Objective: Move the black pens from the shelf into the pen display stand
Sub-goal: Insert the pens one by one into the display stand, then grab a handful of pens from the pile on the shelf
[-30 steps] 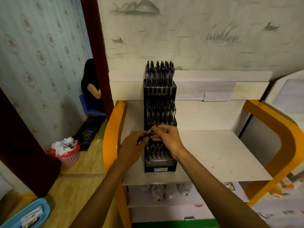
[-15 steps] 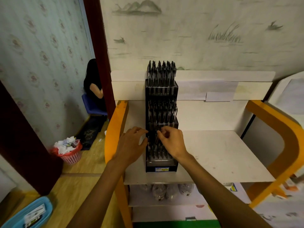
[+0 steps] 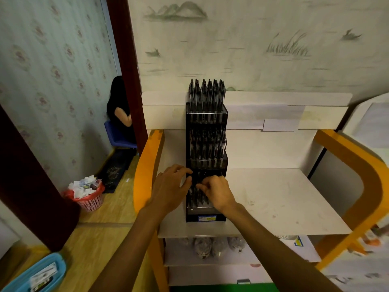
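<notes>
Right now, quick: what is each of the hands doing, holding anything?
Left hand: fingers loosely bent against the pen display stand, no pen seen in it.
Right hand: fingertips pinched at the lowest tier's black pens; contents unclear.

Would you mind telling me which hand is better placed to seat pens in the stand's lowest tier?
Right hand: its fingers sit over the pen display stand's lowest tier; the left hand touches its side.

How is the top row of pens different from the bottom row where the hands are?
The top row of pens stands highest, at the back, against the wall; the bottom row of pens sits lowest, at the front. The top row is in plain view and nobody touches it; the bottom row is partly hidden by the left hand and right hand. Both rows are black pens standing upright in the same black display stand.
</notes>
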Demonstrator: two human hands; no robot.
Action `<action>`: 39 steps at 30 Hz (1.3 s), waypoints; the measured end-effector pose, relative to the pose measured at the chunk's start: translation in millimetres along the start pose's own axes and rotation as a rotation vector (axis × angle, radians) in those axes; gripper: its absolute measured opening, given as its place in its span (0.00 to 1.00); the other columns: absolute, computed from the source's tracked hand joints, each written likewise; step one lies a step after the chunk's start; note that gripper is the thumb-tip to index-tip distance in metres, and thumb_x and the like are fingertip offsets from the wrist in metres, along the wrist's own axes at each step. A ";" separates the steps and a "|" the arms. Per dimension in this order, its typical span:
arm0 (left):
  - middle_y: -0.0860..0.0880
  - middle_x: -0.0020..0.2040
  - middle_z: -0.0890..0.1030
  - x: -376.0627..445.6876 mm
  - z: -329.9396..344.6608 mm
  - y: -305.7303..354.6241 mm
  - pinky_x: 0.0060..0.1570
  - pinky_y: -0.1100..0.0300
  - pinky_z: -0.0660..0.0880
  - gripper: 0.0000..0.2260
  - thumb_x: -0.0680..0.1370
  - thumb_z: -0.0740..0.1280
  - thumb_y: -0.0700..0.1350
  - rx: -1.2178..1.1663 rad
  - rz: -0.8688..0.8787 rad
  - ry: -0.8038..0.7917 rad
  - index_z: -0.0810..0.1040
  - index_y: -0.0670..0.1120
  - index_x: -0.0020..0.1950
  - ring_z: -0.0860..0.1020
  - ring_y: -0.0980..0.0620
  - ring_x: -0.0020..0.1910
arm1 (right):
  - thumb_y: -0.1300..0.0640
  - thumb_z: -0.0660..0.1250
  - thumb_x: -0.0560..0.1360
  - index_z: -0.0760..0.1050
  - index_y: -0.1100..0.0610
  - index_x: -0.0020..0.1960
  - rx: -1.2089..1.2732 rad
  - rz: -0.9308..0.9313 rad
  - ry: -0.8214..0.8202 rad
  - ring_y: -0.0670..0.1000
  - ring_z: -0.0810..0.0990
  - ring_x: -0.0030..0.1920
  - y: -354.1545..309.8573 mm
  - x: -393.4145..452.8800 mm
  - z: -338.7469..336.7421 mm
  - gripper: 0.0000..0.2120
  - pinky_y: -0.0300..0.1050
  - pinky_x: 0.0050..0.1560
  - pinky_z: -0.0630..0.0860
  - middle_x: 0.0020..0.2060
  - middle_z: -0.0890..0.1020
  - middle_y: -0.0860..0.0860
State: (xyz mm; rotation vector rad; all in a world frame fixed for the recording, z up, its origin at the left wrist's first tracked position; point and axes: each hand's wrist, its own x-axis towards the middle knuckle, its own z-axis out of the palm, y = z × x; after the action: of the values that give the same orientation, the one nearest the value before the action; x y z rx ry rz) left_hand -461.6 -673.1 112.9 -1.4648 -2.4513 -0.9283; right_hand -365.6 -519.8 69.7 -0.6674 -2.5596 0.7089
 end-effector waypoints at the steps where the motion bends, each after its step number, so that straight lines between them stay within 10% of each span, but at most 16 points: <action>1: 0.50 0.63 0.77 0.9 0.3 1.2 0.58 0.49 0.75 0.13 0.83 0.62 0.48 -0.001 -0.001 0.000 0.78 0.48 0.66 0.77 0.52 0.59 | 0.52 0.69 0.79 0.81 0.64 0.38 -0.013 0.007 0.005 0.50 0.79 0.34 1.2 -1.9 1.0 0.17 0.43 0.39 0.74 0.32 0.82 0.56; 19: 0.52 0.65 0.77 39.5 24.3 93.4 0.64 0.48 0.71 0.14 0.82 0.64 0.50 -0.066 0.163 -0.086 0.77 0.51 0.67 0.75 0.51 0.63 | 0.43 0.67 0.77 0.78 0.51 0.64 -0.156 0.095 0.086 0.49 0.81 0.56 51.3 -55.6 -110.6 0.19 0.38 0.55 0.73 0.61 0.82 0.48; 39: 0.53 0.68 0.76 35.9 187.9 397.2 0.64 0.53 0.71 0.20 0.81 0.59 0.60 -0.011 0.306 -0.251 0.75 0.54 0.70 0.75 0.51 0.65 | 0.45 0.64 0.79 0.77 0.50 0.65 -0.274 0.238 0.190 0.54 0.81 0.57 273.5 -226.4 -341.2 0.17 0.46 0.54 0.77 0.60 0.81 0.50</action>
State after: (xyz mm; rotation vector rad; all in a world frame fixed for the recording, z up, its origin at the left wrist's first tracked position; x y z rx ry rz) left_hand -113.1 -405.6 150.2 -1.9964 -2.2825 -0.7356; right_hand 75.1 -308.8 130.9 -1.0877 -2.4446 0.3449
